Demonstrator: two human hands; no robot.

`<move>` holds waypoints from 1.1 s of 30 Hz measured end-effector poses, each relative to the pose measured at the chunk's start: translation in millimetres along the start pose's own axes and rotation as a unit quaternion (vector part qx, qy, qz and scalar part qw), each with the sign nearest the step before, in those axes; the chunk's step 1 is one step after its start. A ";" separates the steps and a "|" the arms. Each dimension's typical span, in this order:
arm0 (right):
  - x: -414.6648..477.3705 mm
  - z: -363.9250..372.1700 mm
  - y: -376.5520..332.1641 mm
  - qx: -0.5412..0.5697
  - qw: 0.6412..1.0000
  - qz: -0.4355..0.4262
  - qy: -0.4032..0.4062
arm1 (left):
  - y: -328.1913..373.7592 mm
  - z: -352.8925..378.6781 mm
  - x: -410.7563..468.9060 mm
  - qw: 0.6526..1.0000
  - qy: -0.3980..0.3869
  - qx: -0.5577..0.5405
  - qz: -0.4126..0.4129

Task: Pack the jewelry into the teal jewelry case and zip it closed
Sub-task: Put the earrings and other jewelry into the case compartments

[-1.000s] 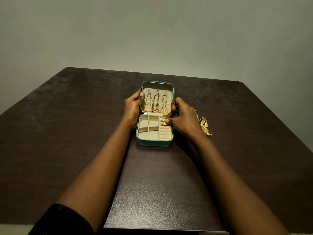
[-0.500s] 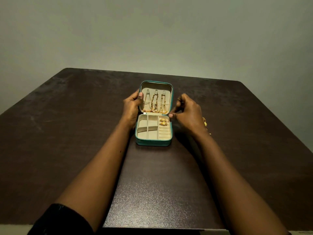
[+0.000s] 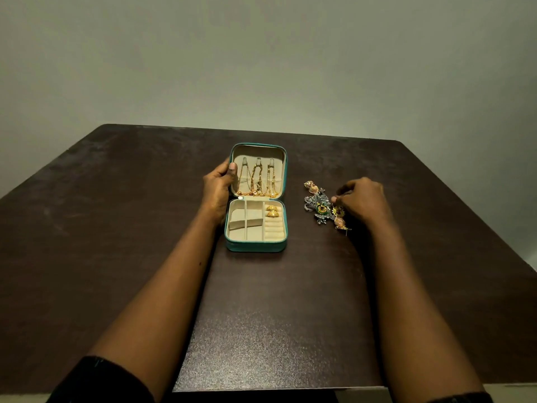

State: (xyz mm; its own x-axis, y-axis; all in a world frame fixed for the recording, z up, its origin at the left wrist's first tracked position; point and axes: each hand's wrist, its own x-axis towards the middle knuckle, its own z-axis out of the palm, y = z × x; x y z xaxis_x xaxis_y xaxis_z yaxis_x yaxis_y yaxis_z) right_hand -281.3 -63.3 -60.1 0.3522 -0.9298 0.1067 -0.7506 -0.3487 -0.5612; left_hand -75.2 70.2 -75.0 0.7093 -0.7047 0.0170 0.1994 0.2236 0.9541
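Chains [image 3: 257,181] hang in the lid and two earrings [image 3: 272,211] sit in our open case [image 3: 255,246] on the table [image 3: 116,228]. Our left hand [image 3: 216,189] grips its lid. Our right hand [image 3: 363,202] curls its fingers at the unpacked pile [image 3: 319,207] beside it, but we cannot tell if it is holding anything. Zipping is not yet done.

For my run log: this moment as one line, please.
teal case open | left hand grips its lid edge | right hand at loose jewelry on table

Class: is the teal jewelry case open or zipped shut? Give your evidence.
Open. The teal jewelry case has its lid raised, gold chains and compartments showing.
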 end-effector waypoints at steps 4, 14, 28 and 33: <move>0.3 -0.1 2.2 -0.033 0.999 0.002 -0.030 | 1.8 1.4 -3.0 1.000 0.001 -0.009 -0.001; -0.6 3.0 1.1 -0.003 0.999 -0.014 -0.032 | 2.2 0.9 -6.5 1.000 -0.001 -0.003 0.013; -6.7 -3.7 -2.7 0.283 0.959 -0.002 -0.028 | -1.6 -0.4 -2.7 1.000 0.003 0.011 0.020; -7.4 -1.5 -1.0 0.326 0.943 -0.016 -0.064 | -4.0 -1.7 0.7 1.000 0.004 0.014 0.016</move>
State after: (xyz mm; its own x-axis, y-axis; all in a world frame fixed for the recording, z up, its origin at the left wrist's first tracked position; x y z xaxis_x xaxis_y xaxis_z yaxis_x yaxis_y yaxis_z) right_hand -283.9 -56.2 -59.0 0.4651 -0.8836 0.0550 -0.2501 -0.1907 -0.9493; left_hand -74.3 69.9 -79.3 0.7204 -0.6921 0.0452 0.1573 0.2265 0.9612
